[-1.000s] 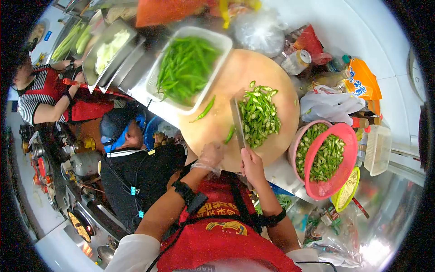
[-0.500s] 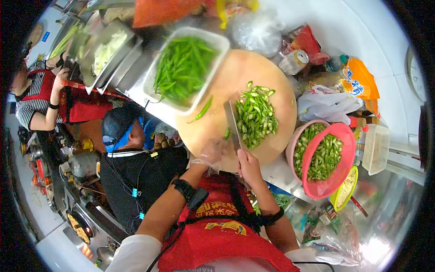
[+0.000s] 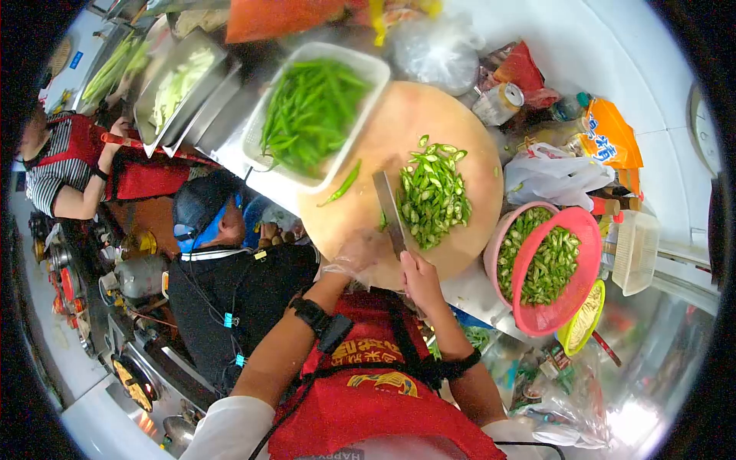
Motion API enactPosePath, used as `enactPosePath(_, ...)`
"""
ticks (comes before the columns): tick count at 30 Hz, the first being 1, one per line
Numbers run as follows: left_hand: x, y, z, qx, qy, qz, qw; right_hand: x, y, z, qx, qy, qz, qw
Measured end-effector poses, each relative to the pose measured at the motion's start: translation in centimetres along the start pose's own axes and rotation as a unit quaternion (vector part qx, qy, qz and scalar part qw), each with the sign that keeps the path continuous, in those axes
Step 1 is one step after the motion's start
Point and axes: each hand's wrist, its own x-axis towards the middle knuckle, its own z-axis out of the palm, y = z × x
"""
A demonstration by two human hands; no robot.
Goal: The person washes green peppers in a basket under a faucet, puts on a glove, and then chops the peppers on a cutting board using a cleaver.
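Note:
A round wooden chopping board (image 3: 429,107) lies in front of me, with a pile of sliced green chilies (image 3: 435,195) on its right half. My right hand (image 3: 420,276) grips the handle of a cleaver (image 3: 390,215), its blade just left of the pile. Close to the blade on the left, my left hand (image 3: 356,254), in a clear plastic glove, is closed on a green chili (image 3: 382,221); only a small end of it shows. One whole green chili (image 3: 343,182) lies by itself at the board's left edge.
A white basket of whole green chilies (image 3: 378,73) stands at the board's upper left. To the right are a pink basket (image 3: 529,318) with sliced chilies, a plastic bag (image 3: 548,172) and a can (image 3: 498,103). Two people (image 3: 238,307) are at the left.
The cleaver's blade has tilted and its tip has shifted left, farther from the pile. My left hand has barely moved. At the far left, the person in stripes has moved an arm.

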Motion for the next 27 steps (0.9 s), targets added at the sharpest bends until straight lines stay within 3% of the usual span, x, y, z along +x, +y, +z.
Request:
enactPosePath(2, 0.4, 0.5, -0.5, -0.178, -0.063, -0.252, 0.949, 0.2, -0.2, 0.2, -0.003, -0.009, 0.013, 1.0)
enactPosePath(5, 0.9, 1.0, -1.5, -0.204, -0.115, -0.324, 0.917, -0.4, -0.2, 0.4, 0.009, 0.013, -0.015, 1.0)
enactPosePath(6, 0.8, 0.6, -0.9, -0.204, -0.116, -0.323, 0.917, -0.1, 0.1, 0.5, -0.007, 0.006, -0.015, 1.0)
enactPosePath(8, 0.7, -0.4, 0.0, -0.053, -0.063, -0.197, 0.977, 0.0, 0.4, 0.3, -0.023, 0.001, -0.018, 1.0)
enactPosePath(9, 0.9, -0.2, -0.3, -0.052, -0.061, -0.196, 0.977, -0.2, -0.2, 0.2, -0.017, 0.006, -0.002, 1.0)
enactPosePath(12, 0.7, 0.8, -1.3, -0.115, -0.061, -0.277, 0.952, -0.8, -0.4, 0.3, -0.003, -0.005, 0.005, 1.0)
enactPosePath(14, 1.6, 1.6, -2.0, -0.075, -0.127, -0.331, 0.932, -0.7, 0.1, 0.0, 0.003, -0.009, -0.008, 1.0)
enactPosePath(15, 1.5, 1.5, -1.7, -0.076, -0.128, -0.329, 0.932, -0.4, 0.5, 0.1, -0.001, -0.008, -0.002, 1.0)
enactPosePath(17, 1.1, 0.7, -1.1, -0.061, -0.086, -0.236, 0.966, 0.0, 0.9, 0.0, -0.006, -0.009, 0.001, 1.0)
enactPosePath(20, 0.1, -0.6, 0.4, -0.094, -0.036, -0.253, 0.962, -0.9, 0.5, 0.3, -0.019, 0.02, -0.01, 1.0)
enactPosePath(23, 0.9, 0.6, -1.2, -0.068, -0.081, -0.295, 0.95, -0.8, 0.3, -0.4, -0.004, -0.005, -0.024, 1.0)
enactPosePath(24, 0.8, 0.4, -1.5, -0.065, -0.079, -0.295, 0.95, -0.8, -0.2, -0.8, 0.017, -0.008, 0.025, 0.999)
enactPosePath(25, 0.4, 0.1, -2.2, -0.046, -0.048, -0.306, 0.95, -0.6, -0.6, -1.2, 0.037, -0.014, 0.074, 0.996)
enactPosePath(27, -1.6, -2.3, -3.5, 0.001, 0.025, -0.327, 0.945, -0.3, -0.2, -2.1, 0.038, -0.01, 0.061, 0.997)
